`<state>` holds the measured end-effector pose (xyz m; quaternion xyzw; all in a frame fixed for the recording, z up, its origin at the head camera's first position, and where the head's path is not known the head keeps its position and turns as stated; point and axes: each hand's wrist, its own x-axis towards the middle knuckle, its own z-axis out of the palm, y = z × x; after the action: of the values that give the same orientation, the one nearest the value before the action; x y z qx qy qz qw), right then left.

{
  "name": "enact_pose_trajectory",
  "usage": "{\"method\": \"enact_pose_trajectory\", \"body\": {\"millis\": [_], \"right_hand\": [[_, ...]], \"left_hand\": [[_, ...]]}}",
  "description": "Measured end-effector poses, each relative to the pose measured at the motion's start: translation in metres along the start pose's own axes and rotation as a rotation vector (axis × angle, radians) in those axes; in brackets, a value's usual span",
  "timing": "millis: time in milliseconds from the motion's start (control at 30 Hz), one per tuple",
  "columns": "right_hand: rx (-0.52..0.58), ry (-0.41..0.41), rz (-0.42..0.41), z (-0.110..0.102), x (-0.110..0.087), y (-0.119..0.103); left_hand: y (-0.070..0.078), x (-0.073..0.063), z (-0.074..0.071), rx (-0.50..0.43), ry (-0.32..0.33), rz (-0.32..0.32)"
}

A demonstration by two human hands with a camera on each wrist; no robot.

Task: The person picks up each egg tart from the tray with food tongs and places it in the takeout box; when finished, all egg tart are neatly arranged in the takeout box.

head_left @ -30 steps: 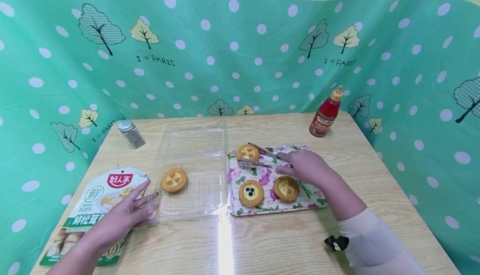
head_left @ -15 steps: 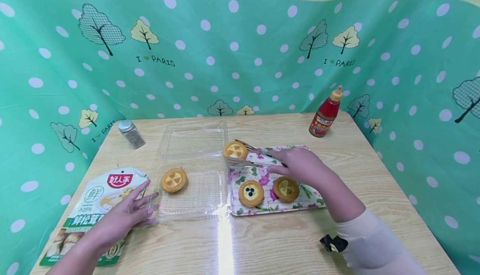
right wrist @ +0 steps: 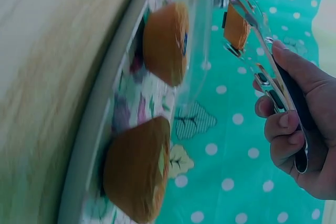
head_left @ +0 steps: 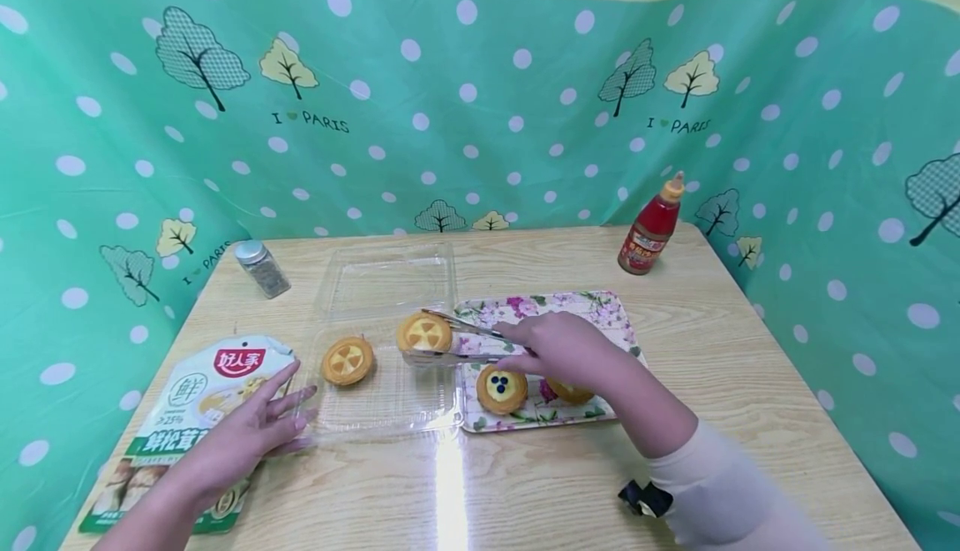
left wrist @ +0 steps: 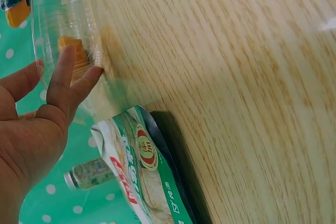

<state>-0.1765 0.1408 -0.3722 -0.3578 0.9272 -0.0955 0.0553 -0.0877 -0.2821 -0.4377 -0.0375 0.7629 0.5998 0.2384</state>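
My right hand (head_left: 562, 351) grips metal tongs (right wrist: 278, 77), whose tips pinch an egg tart (head_left: 424, 333) with a wedge pattern on top. In the head view that tart hangs over the right half of the clear plastic box (head_left: 405, 401). Another wedge-patterned tart (head_left: 348, 360) sits inside the box at the left. My left hand (head_left: 258, 426), fingers spread and fairly straight, touches the box's left edge. On the floral tray (head_left: 615, 318) are a tart with blue berries (head_left: 502, 389) and a second tart (head_left: 572, 392), partly covered by my right hand.
A green and white food pouch (head_left: 180, 418) lies under my left forearm. Behind it stands a small spice jar (head_left: 262, 269). The box's clear lid (head_left: 393, 280) lies folded back. A red sauce bottle (head_left: 649, 230) stands at the back right of the table (head_left: 555, 493).
My right hand has moved left with the tongs, carrying the tart off the tray's back left corner and over the clear box. The left hand has stayed in place.
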Motion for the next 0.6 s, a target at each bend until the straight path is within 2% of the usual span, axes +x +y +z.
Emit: {"method": "enact_pose_trajectory", "body": {"millis": [333,600], "right_hand": [[0.017,-0.04,-0.11,0.016,0.01,-0.022],[-0.05,-0.059,-0.186,0.028,0.018,-0.035]], "left_hand": [[-0.001,0.0,0.001,-0.006,-0.003,0.009],[0.0,0.001,0.0,-0.006,-0.003,0.01]]}}
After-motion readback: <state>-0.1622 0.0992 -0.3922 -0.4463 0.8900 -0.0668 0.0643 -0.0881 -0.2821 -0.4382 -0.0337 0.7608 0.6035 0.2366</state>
